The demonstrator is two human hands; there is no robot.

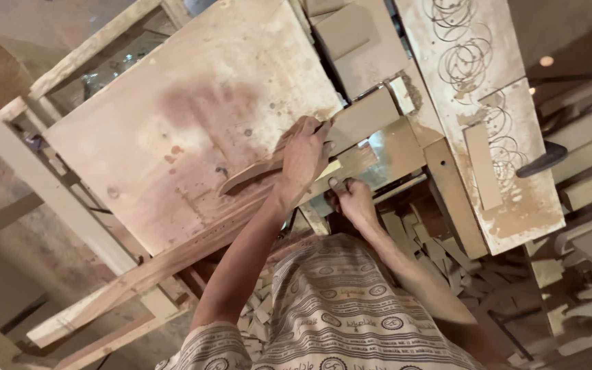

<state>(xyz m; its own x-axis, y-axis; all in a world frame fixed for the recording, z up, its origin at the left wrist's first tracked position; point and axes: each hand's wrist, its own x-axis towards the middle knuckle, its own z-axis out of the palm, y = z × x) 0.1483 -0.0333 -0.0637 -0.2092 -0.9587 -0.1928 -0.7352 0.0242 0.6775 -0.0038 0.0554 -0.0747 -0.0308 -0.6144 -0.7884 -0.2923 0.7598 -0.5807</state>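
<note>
Pressing down on a long, curved strip of pale wood (255, 171), the left hand (304, 154) lies flat across its near end, fingers together and bent over the piece so that it is held against the broad, stained plywood table top (173, 130). The strip runs from under that hand out toward the left, its far end resting on the plywood surface. Just beside it, lower and to the right, the right hand (352, 200) grips the edge of a narrow light wooden block (347, 168) that lies between the two hands; its fingers curl around the underside and the thumb sits on top, so the hand is clamped on the block. Both hands sit close together at the near edge of the table, near a squarish wooden fence piece (364, 116) and a patch of bare metal plate (388, 147) dusted with sawdust.

A long sawdust-covered board (488, 103) marked with looping scribbled circles lies to the right. Below the table, a heap of short offcut wood pieces (440, 253) covers the floor. The person's patterned short-sleeved shirt (351, 308) fills the bottom of the view, and a pale timber frame (35, 171) stands at the left.
</note>
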